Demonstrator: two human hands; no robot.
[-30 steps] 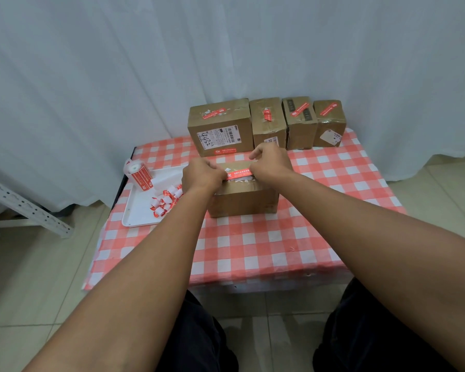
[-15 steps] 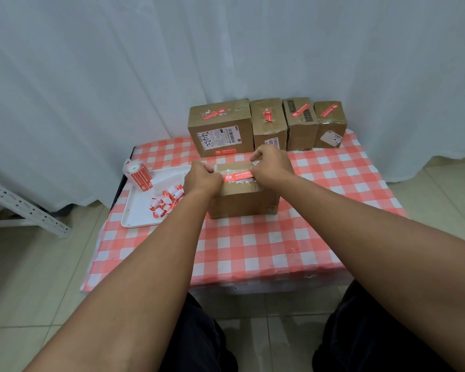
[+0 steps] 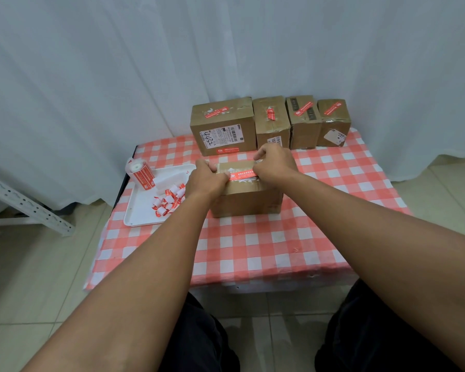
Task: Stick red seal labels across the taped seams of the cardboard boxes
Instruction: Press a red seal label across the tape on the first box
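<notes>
Five cardboard boxes [image 3: 246, 200], four labelled behind; one red seal label [image 3: 243, 175] under left hand's [image 3: 206, 181] and right hand's [image 3: 275, 167] curled fingertips.

Single head-worn view, angled forward and down over the table [image 3: 253, 253].

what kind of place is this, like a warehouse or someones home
Probably a makeshift parcel-sealing station, not a proper warehouse: a small table under a checked tablecloth, a white curtain as backdrop, taped cardboard boxes in a row, and a label roll on a white tray.
</notes>
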